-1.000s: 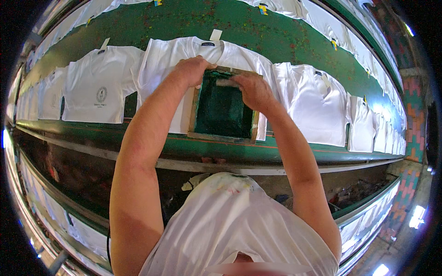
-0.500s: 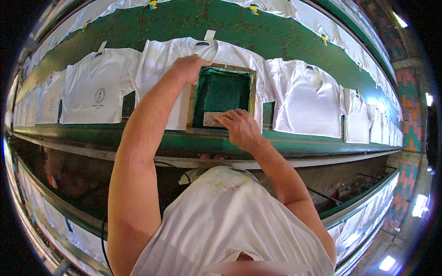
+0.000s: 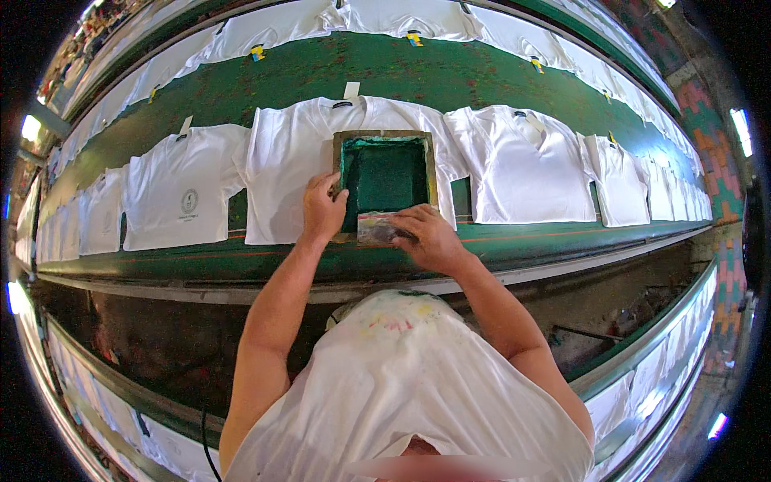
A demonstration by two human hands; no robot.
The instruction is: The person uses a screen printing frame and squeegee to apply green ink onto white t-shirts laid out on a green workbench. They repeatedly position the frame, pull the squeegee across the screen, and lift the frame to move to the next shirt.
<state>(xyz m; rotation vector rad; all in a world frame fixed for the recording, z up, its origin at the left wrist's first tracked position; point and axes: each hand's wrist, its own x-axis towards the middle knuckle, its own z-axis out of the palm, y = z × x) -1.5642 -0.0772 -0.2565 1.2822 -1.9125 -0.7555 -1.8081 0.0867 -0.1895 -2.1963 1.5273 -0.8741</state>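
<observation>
A wooden-edged printing screen with green mesh lies over the lower front of a white V-neck T-shirt. My left hand grips the screen's left side rail, its fingers closed at the edge. At the screen's near edge, my right hand holds a flat squeegee, which is wide, pale and stained. My right fingers curl over the squeegee's right part. Below the collar, the screen hides much of the shirt's front.
The shirt lies on a long green table. To the left is a T-shirt with a round dark print; to the right lies a plain white T-shirt. Another row of shirts runs along the far side. A metal rail edges the table.
My left hand has moved from the screen's far left corner down to its left side. The squeegee has come to the screen's near edge in my right hand. The whole view has shifted.
</observation>
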